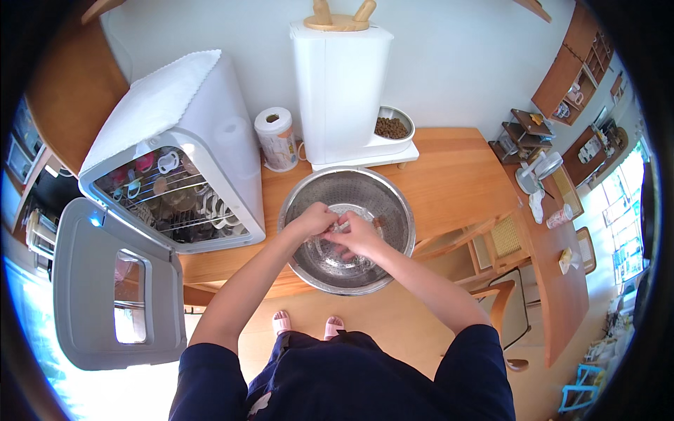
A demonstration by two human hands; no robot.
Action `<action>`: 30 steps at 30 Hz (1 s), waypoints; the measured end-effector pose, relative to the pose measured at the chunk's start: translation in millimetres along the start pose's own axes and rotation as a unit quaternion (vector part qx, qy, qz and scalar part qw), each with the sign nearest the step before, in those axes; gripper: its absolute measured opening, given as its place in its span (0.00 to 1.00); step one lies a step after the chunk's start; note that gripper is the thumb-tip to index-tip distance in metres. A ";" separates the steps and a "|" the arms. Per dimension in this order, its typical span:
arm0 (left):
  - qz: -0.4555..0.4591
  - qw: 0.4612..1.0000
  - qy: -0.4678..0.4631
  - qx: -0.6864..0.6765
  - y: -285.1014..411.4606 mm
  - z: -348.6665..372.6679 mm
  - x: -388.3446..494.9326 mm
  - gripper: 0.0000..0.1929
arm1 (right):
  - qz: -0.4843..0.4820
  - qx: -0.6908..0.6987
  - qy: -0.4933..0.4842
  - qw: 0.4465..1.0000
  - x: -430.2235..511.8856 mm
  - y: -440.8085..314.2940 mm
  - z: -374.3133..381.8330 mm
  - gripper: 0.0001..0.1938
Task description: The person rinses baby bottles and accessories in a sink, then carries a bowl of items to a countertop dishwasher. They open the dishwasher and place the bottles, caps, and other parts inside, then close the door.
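Note:
Both hands are over a stainless steel colander (403, 242) at the front of the wooden table. My left hand (317, 220) and my right hand (359, 236) meet above its middle, fingers pinched around a small whitish piece (343, 227). Fingers hide most of that piece, so its exact kind is unclear. Some clear, shiny items (368, 214) lie below in the colander, partly covered by my right hand. To the left stands a white steriliser cabinet (239, 173). Its grey door (95, 294) hangs open, showing wire racks with pacifiers (168, 162) and other small parts.
Behind the colander are a paper towel roll (275, 139) and a tall white pet feeder (337, 94) with a bowl of kibble (390, 128). The wooden table (447, 168) extends right. Wooden chairs (497, 305) and a second table (563, 294) holding a small fan (547, 164) stand beyond.

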State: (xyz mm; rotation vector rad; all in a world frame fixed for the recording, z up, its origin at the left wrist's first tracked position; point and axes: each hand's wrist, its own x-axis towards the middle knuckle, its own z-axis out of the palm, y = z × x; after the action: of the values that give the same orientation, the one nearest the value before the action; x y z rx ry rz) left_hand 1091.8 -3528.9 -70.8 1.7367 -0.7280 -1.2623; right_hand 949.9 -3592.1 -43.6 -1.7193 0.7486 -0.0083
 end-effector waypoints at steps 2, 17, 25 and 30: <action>0.076 0.992 0.054 0.089 12.8 5.0 -4.8 0.12 | -0.020 0.081 -0.001 0.997 0.2 0.3 -5.5 0.18; 0.495 0.769 0.229 0.332 95.9 -2.8 -112.0 0.07 | -0.467 -0.153 0.289 0.822 -73.2 -64.1 -48.9 0.05; 0.414 0.855 0.176 0.259 67.5 5.6 -96.8 0.08 | -0.404 -0.208 0.167 0.875 -54.7 -33.9 -45.3 0.04; 0.364 0.890 0.188 0.199 81.1 4.5 -118.6 0.11 | -0.430 -0.222 0.199 0.852 -60.0 -56.1 -59.5 0.03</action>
State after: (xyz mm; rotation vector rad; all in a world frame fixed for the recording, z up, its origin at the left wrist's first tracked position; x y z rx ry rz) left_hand 1051.2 -3470.0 53.9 1.6873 -1.3011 -0.2596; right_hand 905.9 -3610.0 46.0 -2.4177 0.2018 -0.8952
